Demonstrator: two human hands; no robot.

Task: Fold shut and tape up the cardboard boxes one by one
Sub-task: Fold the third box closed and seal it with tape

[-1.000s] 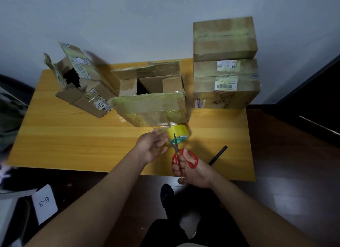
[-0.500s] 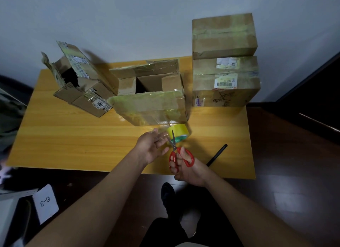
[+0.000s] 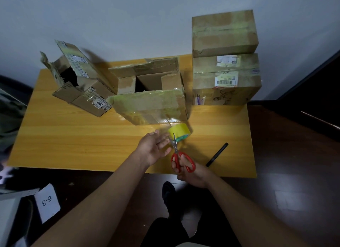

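Observation:
An open cardboard box point(image 3: 150, 107) stands mid-table, its front flap covered in yellowish tape. A yellow tape roll point(image 3: 180, 131) lies just in front of it, with a clear strip running up to the box. My left hand point(image 3: 153, 148) reaches to the roll's left side, fingers fairly straight and touching the roll or its strip. My right hand point(image 3: 192, 175) grips red-handled scissors point(image 3: 182, 161), whose blades point up between my left fingers and the roll. A second open box point(image 3: 79, 81) lies tipped at the left.
Two taped-up boxes are stacked at the right rear, the upper box point(image 3: 224, 33) on the lower box point(image 3: 226, 81). A black pen point(image 3: 217, 154) lies on the wooden table point(image 3: 73, 136) right of my hands. A card marked 6-3 point(image 3: 47, 200) lies on the floor.
Both hands stay nearly in place at the tape roll. The scissors have shifted slightly to the left and their blades remain at the strip.

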